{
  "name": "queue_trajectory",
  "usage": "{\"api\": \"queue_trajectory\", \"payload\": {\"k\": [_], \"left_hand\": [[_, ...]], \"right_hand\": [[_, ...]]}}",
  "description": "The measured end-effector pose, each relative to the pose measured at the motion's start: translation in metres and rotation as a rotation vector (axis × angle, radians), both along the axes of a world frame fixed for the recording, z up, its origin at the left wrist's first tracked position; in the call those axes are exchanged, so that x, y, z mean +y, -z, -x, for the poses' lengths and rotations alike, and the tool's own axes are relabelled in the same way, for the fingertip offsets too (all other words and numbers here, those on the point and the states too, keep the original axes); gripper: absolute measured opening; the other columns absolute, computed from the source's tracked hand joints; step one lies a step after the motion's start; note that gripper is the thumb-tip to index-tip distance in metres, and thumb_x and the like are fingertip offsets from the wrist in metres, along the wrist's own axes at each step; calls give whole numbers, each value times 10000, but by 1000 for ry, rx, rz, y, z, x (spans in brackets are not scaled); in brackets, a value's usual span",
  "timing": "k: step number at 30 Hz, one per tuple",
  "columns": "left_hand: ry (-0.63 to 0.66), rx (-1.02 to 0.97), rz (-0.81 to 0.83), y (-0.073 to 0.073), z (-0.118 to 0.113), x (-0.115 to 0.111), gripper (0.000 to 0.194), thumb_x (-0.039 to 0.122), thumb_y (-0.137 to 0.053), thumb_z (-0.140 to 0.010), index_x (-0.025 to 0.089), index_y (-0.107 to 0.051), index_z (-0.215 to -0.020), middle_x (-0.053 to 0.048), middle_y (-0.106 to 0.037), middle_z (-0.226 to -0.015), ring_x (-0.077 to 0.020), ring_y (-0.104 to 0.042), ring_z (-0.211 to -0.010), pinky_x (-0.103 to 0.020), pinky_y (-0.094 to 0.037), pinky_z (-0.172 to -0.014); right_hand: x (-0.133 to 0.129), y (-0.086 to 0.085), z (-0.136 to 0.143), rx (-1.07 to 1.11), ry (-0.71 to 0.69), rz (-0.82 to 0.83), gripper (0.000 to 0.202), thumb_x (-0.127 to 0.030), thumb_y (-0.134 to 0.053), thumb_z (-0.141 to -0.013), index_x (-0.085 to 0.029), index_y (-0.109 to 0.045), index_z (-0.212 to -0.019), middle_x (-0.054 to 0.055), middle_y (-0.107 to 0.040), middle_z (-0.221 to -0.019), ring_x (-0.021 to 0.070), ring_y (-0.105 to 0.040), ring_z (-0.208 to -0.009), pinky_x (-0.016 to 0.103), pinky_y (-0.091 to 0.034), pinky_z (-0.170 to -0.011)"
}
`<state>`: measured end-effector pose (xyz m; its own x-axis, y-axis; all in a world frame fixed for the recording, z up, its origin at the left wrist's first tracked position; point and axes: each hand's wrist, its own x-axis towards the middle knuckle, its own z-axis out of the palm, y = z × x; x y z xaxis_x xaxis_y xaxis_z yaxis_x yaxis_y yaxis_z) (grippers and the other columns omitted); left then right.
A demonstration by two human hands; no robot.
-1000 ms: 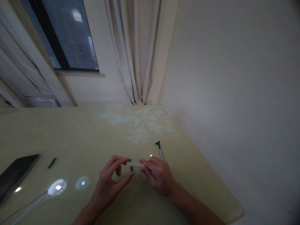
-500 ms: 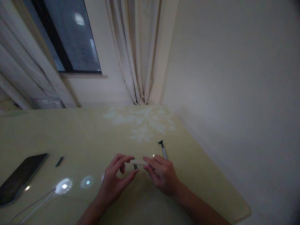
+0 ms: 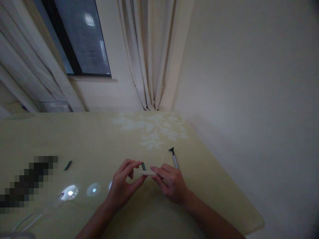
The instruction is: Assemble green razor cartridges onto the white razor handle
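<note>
My left hand (image 3: 122,182) pinches a small dark-green razor cartridge (image 3: 143,166) upright between thumb and forefinger. In my right hand (image 3: 174,186) is a slim whitish stick (image 3: 147,173), gripped near its right end by thumb and fingers; its exact kind does not show. The stick lies level, its left end touching or just in front of the cartridge's lower part. Beyond my right hand a razor (image 3: 175,160) with a black head and grey handle lies on the table. Another small dark-green cartridge-like piece (image 3: 68,165) rests to the left.
The pale yellow-green table (image 3: 214,199) has a white floral pattern near its far edge. A pixelated dark object (image 3: 27,186) lies at left, with a thin white cable (image 3: 32,223) near it. Curtains (image 3: 149,49), a window and a plain wall (image 3: 249,83) stand behind.
The stick now crosses lower on the cartridge, whose upper part shows above it. My view has shifted slightly, and both hands keep their holds.
</note>
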<state>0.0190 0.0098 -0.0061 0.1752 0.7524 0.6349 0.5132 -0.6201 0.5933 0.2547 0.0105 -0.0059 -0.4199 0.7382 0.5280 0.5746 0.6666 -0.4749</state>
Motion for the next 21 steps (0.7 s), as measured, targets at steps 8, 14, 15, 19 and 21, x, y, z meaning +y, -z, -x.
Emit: {"api": "queue_trajectory", "payload": {"k": [8,14,15,19,21], "left_hand": [[-11,-8,8,2,0,-1,356,198,-760,-913,252,-690,-1257,-17,-638,-994,-109,-566,-667,-236,-543,-642],[-30,2,8,4,3,0,355,219,-764,-911,254,-690,-1256,-18,-635,-973,-115,-575,-668,-246,-549,-639],[-29,6,6,3,3,0,347,212,-759,-912,254,-691,-1250,-16,-637,-975,-111,-567,-655,-244,-547,-635],[-36,4,1,1,2,0,339,231,-777,-899,248,-707,-1230,-11,-642,-962,-110,-567,-642,-250,-551,-634],[-46,3,-5,0,2,-1,342,244,-787,-897,243,-705,-1230,-15,-640,-958,-115,-577,-653,-255,-556,-645]], "right_hand": [[-1,-1,0,-18,-5,14,400,-425,-502,-1108,-178,-763,-1284,71,-682,-836,178,-631,-726,275,-462,-659],[0,-2,-2,-49,32,21,431,-445,-469,-1119,-175,-766,-1276,74,-683,-824,178,-626,-714,277,-463,-652],[-1,-3,-2,-59,9,20,430,-446,-466,-1119,-179,-768,-1272,73,-686,-826,178,-624,-712,276,-463,-651],[-1,-7,-3,-58,34,40,435,-455,-469,-1118,-180,-766,-1278,72,-686,-835,176,-626,-723,273,-467,-662],[0,-9,-4,-43,64,65,449,-463,-468,-1119,-169,-771,-1271,72,-685,-832,176,-633,-727,275,-471,-667]]}}
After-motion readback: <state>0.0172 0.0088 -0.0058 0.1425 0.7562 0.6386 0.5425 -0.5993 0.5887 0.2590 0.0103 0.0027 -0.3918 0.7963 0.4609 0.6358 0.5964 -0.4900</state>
